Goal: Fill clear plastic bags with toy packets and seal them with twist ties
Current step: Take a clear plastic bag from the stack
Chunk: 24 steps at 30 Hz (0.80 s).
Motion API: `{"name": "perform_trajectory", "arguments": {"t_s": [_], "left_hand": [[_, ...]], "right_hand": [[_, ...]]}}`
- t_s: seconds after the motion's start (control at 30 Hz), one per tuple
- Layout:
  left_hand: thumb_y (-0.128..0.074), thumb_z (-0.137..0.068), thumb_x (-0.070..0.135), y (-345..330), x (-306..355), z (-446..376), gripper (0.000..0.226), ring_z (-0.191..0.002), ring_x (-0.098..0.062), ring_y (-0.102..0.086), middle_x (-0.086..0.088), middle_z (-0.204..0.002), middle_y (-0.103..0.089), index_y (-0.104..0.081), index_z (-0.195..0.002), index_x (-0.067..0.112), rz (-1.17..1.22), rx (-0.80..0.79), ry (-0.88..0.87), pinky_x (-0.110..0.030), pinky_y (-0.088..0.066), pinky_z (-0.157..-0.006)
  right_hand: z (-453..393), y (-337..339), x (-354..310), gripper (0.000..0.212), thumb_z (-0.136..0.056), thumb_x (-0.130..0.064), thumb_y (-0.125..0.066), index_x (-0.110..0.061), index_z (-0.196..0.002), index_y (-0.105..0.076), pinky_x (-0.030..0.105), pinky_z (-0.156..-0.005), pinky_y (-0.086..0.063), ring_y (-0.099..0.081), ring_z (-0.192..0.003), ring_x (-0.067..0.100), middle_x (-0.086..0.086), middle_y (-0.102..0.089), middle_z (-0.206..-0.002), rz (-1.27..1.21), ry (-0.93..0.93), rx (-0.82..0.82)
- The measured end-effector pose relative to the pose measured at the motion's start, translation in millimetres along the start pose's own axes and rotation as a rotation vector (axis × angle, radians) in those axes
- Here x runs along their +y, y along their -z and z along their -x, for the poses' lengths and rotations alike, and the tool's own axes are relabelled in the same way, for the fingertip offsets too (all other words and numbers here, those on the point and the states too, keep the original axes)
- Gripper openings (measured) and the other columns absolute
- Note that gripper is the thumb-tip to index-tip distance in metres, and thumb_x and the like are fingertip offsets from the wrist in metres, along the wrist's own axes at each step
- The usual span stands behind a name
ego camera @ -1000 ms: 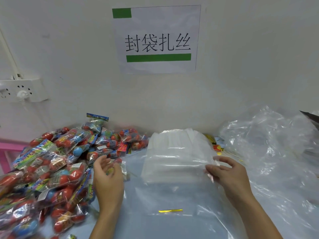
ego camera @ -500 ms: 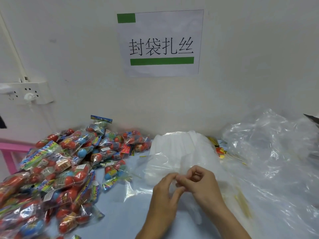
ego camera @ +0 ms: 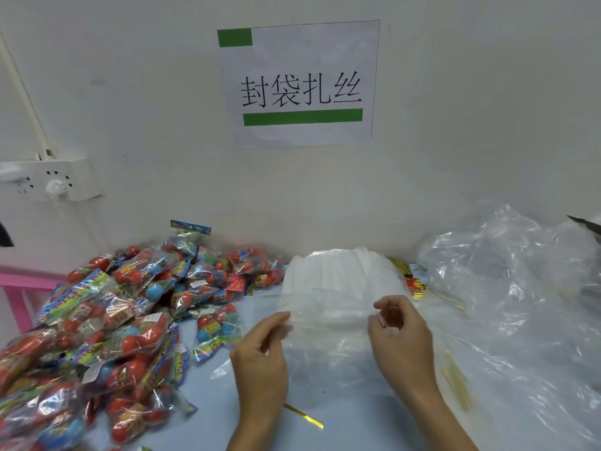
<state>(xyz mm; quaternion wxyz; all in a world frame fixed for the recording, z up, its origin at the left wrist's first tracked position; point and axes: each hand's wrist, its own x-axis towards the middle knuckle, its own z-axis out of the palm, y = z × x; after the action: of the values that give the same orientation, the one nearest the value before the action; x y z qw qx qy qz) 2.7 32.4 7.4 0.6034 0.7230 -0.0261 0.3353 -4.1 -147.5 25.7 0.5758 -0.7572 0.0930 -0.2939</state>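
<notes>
A paper sign (ego camera: 300, 83) on the far wall reads 封袋扎丝 in black, with a green block above and a green bar below the characters. Print on the toy packets (ego camera: 107, 323), heaped at the left of the table (ego camera: 208, 428), is too blurred to read; the pile runs off the left and near edges. The left hand (ego camera: 260, 359) and right hand (ego camera: 398, 340) each pinch an upper edge of one clear plastic bag (ego camera: 328, 333) at the centre, holding it spread between them, fingers curled. Just beyond lies a stack of flat bags (ego camera: 341, 275). A gold twist tie (ego camera: 304, 416) lies near, partly hidden by the left wrist. More gold ties (ego camera: 409, 281) are half covered by loose plastic sheeting (ego camera: 514, 288) at the right. A wall socket (ego camera: 48, 183) is cut off at the left.
</notes>
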Motion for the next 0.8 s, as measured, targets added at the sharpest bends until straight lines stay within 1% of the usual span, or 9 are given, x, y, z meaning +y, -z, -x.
{"name": "perform_trajectory", "arguments": {"t_s": [0.07,0.13,0.23,0.33,0.47,0.57,0.6,0.67,0.8], "left_hand": [[-0.055,-0.088,-0.02,-6,3,5,0.055,-0.093,0.003,-0.068,0.015,-0.097,-0.074,-0.073,-0.095,0.032,-0.003,-0.079,-0.023,-0.011,-0.052,-0.082],[-0.049,-0.087,-0.018,-7,6,8,0.058,-0.106,0.001,-0.064,0.02,-0.104,-0.072,-0.07,-0.102,0.034,-0.004,-0.154,-0.022,-0.014,-0.051,-0.089],[-0.053,-0.079,0.013,-7,16,15,0.041,-0.11,-0.006,-0.062,0.018,-0.108,-0.067,-0.058,-0.116,0.03,0.125,-0.319,0.026,-0.014,-0.049,-0.087],[-0.066,-0.079,0.039,-10,20,19,0.046,-0.107,-0.001,-0.058,0.019,-0.105,-0.062,-0.047,-0.121,0.038,0.062,-0.404,0.055,-0.005,-0.041,-0.083],[-0.068,-0.084,0.002,-11,16,20,0.057,-0.104,0.002,-0.052,0.013,-0.106,-0.053,-0.045,-0.11,0.047,-0.247,-0.359,-0.046,-0.008,-0.042,-0.088],[-0.06,-0.073,-0.023,-3,10,11,0.057,-0.093,-0.015,-0.056,0.006,-0.098,-0.054,-0.061,-0.107,0.023,-0.365,-0.15,-0.177,-0.03,-0.05,-0.082],[-0.059,-0.068,-0.027,0,9,8,0.054,-0.087,-0.019,-0.055,0.004,-0.094,-0.053,-0.064,-0.105,0.013,-0.386,-0.054,-0.209,-0.029,-0.048,-0.076],[-0.059,-0.07,-0.027,5,8,3,0.048,-0.085,-0.009,-0.052,0.0,-0.092,-0.051,-0.064,-0.104,0.007,-0.393,0.06,-0.198,-0.016,-0.042,-0.073],[-0.061,-0.085,-0.011,1,10,4,0.038,-0.097,-0.004,-0.054,0.001,-0.107,-0.059,-0.061,-0.115,0.013,-0.291,-0.046,-0.118,0.002,-0.034,-0.084]], "right_hand": [[3,-5,-1,0.031,-0.081,-0.006,-0.073,-0.03,-0.097,-0.061,0.006,-0.062,-0.041,-0.054,-0.072,0.001,-0.003,-0.059,-0.078,0.03,-0.022,-0.098],[4,-6,-1,0.034,-0.078,-0.011,-0.079,-0.03,-0.099,-0.061,0.008,-0.06,-0.041,-0.05,-0.063,0.001,-0.003,-0.052,-0.07,0.077,-0.021,-0.158],[9,-10,-4,0.024,-0.075,-0.016,-0.083,-0.027,-0.077,-0.062,0.013,-0.053,-0.039,-0.046,-0.053,0.004,-0.007,-0.05,-0.058,0.166,0.048,-0.181],[15,-17,-5,0.029,-0.078,-0.018,-0.08,-0.024,-0.064,-0.056,0.014,-0.051,-0.038,-0.045,-0.052,0.004,-0.008,-0.041,-0.049,0.2,0.1,-0.187],[19,-21,-3,0.034,-0.075,-0.003,-0.073,-0.021,-0.06,-0.047,0.017,-0.049,-0.034,-0.043,-0.053,0.008,-0.006,-0.037,-0.049,0.222,0.16,-0.181],[17,-18,-3,0.039,-0.068,0.014,-0.061,-0.02,-0.061,-0.043,0.017,-0.051,-0.03,-0.043,-0.058,0.009,-0.008,-0.04,-0.055,0.205,0.215,-0.058],[16,-16,-3,0.042,-0.067,0.016,-0.06,-0.024,-0.064,-0.046,0.015,-0.053,-0.032,-0.047,-0.062,0.007,-0.008,-0.045,-0.061,0.193,0.219,-0.002],[15,-14,-3,0.043,-0.072,0.013,-0.061,-0.029,-0.078,-0.054,0.011,-0.059,-0.036,-0.052,-0.073,0.002,-0.007,-0.051,-0.078,0.205,0.223,0.081],[17,-16,-3,0.051,-0.078,0.006,-0.063,-0.035,-0.108,-0.056,0.006,-0.069,-0.044,-0.058,-0.092,-0.004,-0.009,-0.061,-0.1,0.147,0.173,-0.037]]}}
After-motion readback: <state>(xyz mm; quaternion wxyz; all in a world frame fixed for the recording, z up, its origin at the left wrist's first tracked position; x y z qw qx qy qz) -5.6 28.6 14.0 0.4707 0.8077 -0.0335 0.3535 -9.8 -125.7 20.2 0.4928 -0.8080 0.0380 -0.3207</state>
